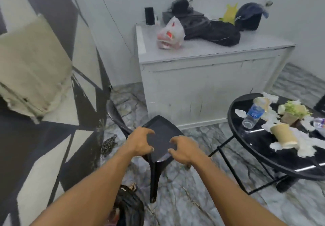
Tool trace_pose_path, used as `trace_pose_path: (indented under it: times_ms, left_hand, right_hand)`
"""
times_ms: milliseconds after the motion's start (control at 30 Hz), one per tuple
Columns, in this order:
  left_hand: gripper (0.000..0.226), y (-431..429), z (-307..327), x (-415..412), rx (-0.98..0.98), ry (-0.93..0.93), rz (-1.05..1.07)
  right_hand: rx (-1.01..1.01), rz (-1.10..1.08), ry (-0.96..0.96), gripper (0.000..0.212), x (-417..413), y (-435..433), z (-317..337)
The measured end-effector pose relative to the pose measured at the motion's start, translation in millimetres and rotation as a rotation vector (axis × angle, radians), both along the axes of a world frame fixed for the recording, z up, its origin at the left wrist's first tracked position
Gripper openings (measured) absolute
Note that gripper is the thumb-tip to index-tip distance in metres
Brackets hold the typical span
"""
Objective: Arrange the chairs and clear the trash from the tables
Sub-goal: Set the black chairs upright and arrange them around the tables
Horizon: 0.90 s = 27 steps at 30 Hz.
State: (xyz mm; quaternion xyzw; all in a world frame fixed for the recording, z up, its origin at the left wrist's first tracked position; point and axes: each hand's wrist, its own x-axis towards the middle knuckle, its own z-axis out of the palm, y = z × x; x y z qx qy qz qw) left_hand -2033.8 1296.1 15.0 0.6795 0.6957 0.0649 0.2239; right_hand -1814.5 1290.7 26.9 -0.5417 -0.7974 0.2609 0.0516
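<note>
One black plastic chair (161, 129) stands on the marble floor (193, 199), left of centre. The left hand (140, 141) and right hand (182, 150) hover over its seat, fingers spread and half-curled, gripping nothing. At right, one round black tabletop (281, 162) carries two paper cups (283, 135), one blue-labelled water bottle (253, 115), one potted plant (293, 111) and scattered crumpled napkins (306, 146).

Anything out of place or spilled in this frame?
Yes. On the round table, a cup and a bottle lie on their sides among crumpled tissues strewn across it.
</note>
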Motion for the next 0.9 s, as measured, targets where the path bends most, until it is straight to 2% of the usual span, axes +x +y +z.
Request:
trace_pose_path:
  times_ms: [133, 233, 300, 400, 467, 533, 600, 667, 900]
  left_hand:
    - [0.065, 37.3, 4.4, -82.8, 0.062, 0.117, 0.039]
    - [0.040, 58.4, 1.5, -132.8, 0.062, 0.316, -0.014]
    - [0.016, 72.9, -5.6, -137.0, 0.066, 0.278, -0.048]
    - [0.013, 104.7, -8.9, -99.8, 0.134, 0.159, -0.136]
    - [0.010, 126.6, -11.7, -80.0, 0.091, 0.108, -0.244]
    - [0.013, 141.8, -11.2, -84.5, -0.088, 0.078, -0.312]
    - [0.030, 150.7, -13.0, -109.5, -0.188, 0.142, -0.327]
    - [0.032, 149.3, -16.6, -136.1, -0.183, 0.193, -0.301]
    - [0.025, 142.1, -13.1, -194.8, -0.158, 0.156, -0.346]
  right_hand:
    - [-0.014, 0.085, -0.012, 0.058, -75.3, 35.8, -4.9]
    - [-0.045, 0.092, 0.019, 0.052, -134.3, 54.1, -17.5]
    - [-0.082, 0.096, 0.032, 0.057, -167.0, 59.4, -31.0]
    - [-0.127, -0.044, 0.071, 0.076, -181.3, 72.3, -48.5]
    - [-0.103, -0.141, 0.051, 0.055, -167.4, 87.1, -52.0]
    - [-0.084, -0.145, 0.043, 0.034, -153.5, 96.2, -52.2]
    - [-0.077, -0.114, 0.116, 0.037, -156.2, 98.1, -48.6]
    - [-0.093, -0.031, 0.146, 0.042, -172.9, 98.7, -49.3]
    - [-0.148, 0.079, 0.020, 0.011, -233.8, 112.5, -69.6]
